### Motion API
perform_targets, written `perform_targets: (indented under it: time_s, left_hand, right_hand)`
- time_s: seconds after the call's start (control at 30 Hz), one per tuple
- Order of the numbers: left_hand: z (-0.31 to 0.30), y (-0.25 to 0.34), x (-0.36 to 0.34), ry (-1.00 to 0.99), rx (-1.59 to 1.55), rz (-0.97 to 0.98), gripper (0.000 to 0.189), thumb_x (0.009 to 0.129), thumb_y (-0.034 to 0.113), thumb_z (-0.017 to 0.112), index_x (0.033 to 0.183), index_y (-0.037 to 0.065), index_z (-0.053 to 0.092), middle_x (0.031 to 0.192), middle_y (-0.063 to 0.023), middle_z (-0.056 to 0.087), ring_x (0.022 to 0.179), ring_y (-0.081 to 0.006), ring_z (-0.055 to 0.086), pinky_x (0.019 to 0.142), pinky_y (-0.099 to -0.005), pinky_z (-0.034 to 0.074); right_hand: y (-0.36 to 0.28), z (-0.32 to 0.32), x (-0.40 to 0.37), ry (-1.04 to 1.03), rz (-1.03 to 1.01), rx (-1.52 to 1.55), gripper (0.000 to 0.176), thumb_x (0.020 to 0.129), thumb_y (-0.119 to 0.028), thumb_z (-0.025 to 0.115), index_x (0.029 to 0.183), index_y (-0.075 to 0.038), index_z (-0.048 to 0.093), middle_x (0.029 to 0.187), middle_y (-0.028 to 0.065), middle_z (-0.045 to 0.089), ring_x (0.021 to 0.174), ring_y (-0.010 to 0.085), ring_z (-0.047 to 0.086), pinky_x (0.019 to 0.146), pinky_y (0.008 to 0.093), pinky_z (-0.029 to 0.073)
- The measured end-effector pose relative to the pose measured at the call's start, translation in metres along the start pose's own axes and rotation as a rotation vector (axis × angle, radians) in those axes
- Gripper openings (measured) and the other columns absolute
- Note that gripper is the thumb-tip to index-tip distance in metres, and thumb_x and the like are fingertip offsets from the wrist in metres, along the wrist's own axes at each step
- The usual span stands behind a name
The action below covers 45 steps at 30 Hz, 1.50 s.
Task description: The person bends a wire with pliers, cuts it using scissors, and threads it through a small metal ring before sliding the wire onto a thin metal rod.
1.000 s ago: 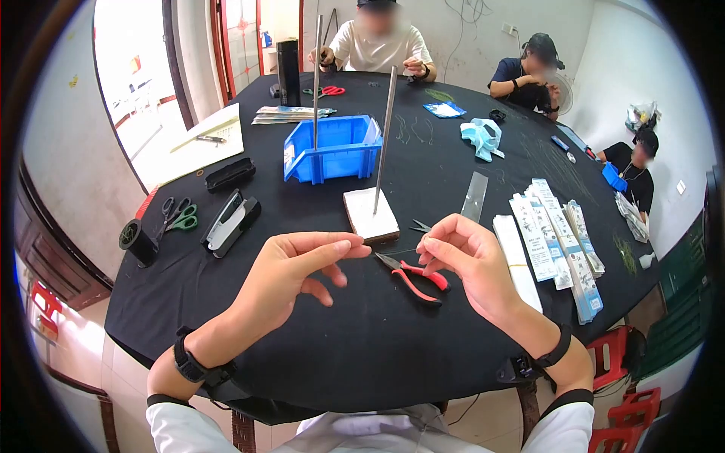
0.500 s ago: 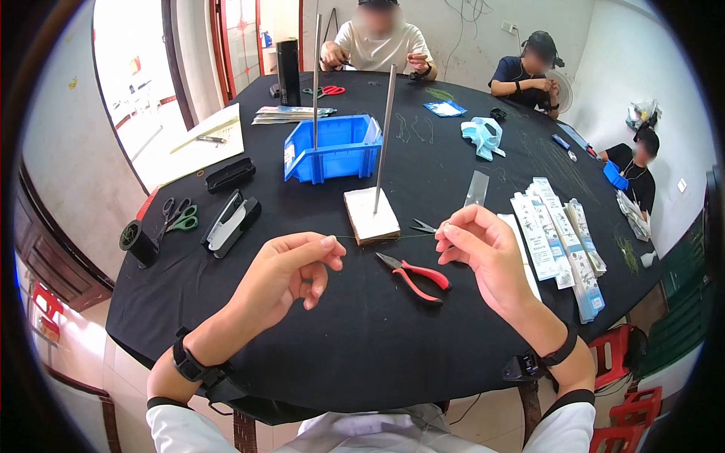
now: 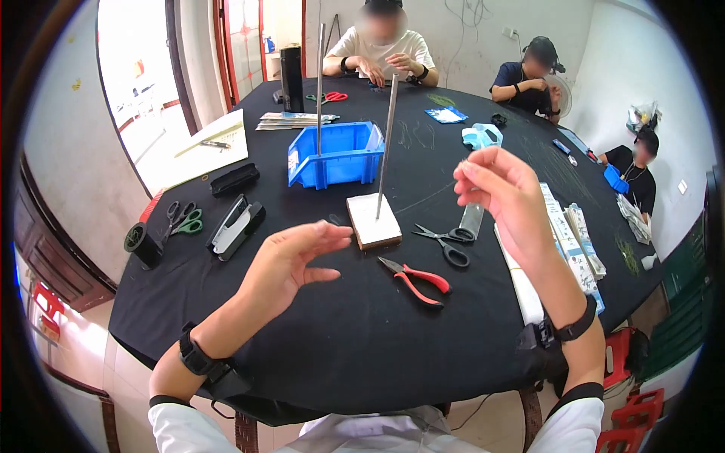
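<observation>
My right hand (image 3: 502,189) is raised right of the metal rod, thumb and fingertips pinched on a thin line (image 3: 427,198). The line slopes down and left from the fingers toward the rod (image 3: 388,143) on its white-topped block (image 3: 375,223). My left hand (image 3: 291,260) hovers left of the block, fingers stretched and apart, with nothing visible in them. Between the hands, red-handled pliers (image 3: 415,281) lie on the black cloth. Black scissors (image 3: 445,241) rest below my right hand, beside a clear strip (image 3: 472,219).
A blue bin (image 3: 343,162) stands behind the block, near a second rod (image 3: 320,90). Left are a stapler (image 3: 236,226), green-handled scissors (image 3: 185,220) and a thread spool (image 3: 142,245). Printed packets (image 3: 578,249) lie right. Several people sit around the table (image 3: 362,340).
My right hand has moved up and away to the right with the line. My left hand has let go of its end, and its fingers have spread. The black scissors now show more fully.
</observation>
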State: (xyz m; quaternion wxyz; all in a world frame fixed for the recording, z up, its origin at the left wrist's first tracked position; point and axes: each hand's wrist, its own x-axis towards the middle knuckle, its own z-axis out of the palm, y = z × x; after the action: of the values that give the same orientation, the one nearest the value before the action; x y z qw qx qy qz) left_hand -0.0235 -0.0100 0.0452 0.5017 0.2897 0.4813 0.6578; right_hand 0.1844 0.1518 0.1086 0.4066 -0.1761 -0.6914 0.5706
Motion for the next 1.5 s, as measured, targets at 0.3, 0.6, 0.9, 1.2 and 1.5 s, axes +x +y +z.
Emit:
perform_targets:
  time_s: [0.3,0.6,0.9,1.2,1.5]
  left_hand:
    - [-0.015,0.005,0.005,-0.242,0.038,0.012,0.022,0.09,0.018,0.05,0.088,-0.001,0.062,0.067,-0.0025,0.056,0.053,-0.0056,0.043,0.046,-0.0212,0.036]
    - [-0.01,-0.009,0.004,-0.399,0.338,-0.039,0.022,0.09,0.016,0.054,0.09,-0.002,0.065,0.068,-0.0042,0.06,0.06,-0.0086,0.057,0.054,-0.0212,0.048]
    - [-0.01,-0.028,0.007,-0.473,0.452,-0.136,0.025,0.09,0.019,0.055,0.093,-0.003,0.066,0.069,-0.0043,0.061,0.061,-0.0086,0.058,0.054,-0.0204,0.048]
    - [-0.009,-0.027,0.007,-0.455,0.462,-0.125,0.024,0.09,0.02,0.055,0.094,-0.002,0.066,0.069,-0.0038,0.061,0.061,-0.0081,0.058,0.055,-0.0202,0.048]
    - [-0.008,-0.024,0.003,-0.449,0.5,-0.117,0.023,0.09,0.018,0.055,0.094,-0.001,0.066,0.069,-0.0038,0.061,0.062,-0.0083,0.058,0.056,-0.0207,0.049]
  right_hand:
    - [-0.014,0.005,0.068,0.014,-0.156,-0.201,0.017,0.086,-0.013,0.058,0.094,0.002,0.059,0.084,0.0078,0.063,0.075,0.0122,0.061,0.071,0.0241,0.051]
    - [-0.01,0.034,0.106,0.034,-0.404,-0.297,0.014,0.083,-0.011,0.061,0.088,0.002,0.064,0.076,0.0098,0.066,0.065,0.0114,0.063,0.06,0.0214,0.052]
    - [-0.009,0.034,0.11,0.02,-0.463,-0.353,0.014,0.082,-0.011,0.061,0.088,0.001,0.066,0.075,0.0097,0.066,0.064,0.0105,0.063,0.058,0.0206,0.052]
    - [-0.011,0.034,0.108,0.006,-0.443,-0.417,0.014,0.083,-0.01,0.061,0.09,0.002,0.064,0.079,0.0105,0.066,0.07,0.0122,0.064,0.065,0.0228,0.053]
    - [0.002,0.033,0.094,0.032,-0.379,-0.489,0.014,0.081,-0.01,0.063,0.088,0.001,0.063,0.079,0.0093,0.066,0.069,0.0116,0.063,0.059,0.0229,0.052]
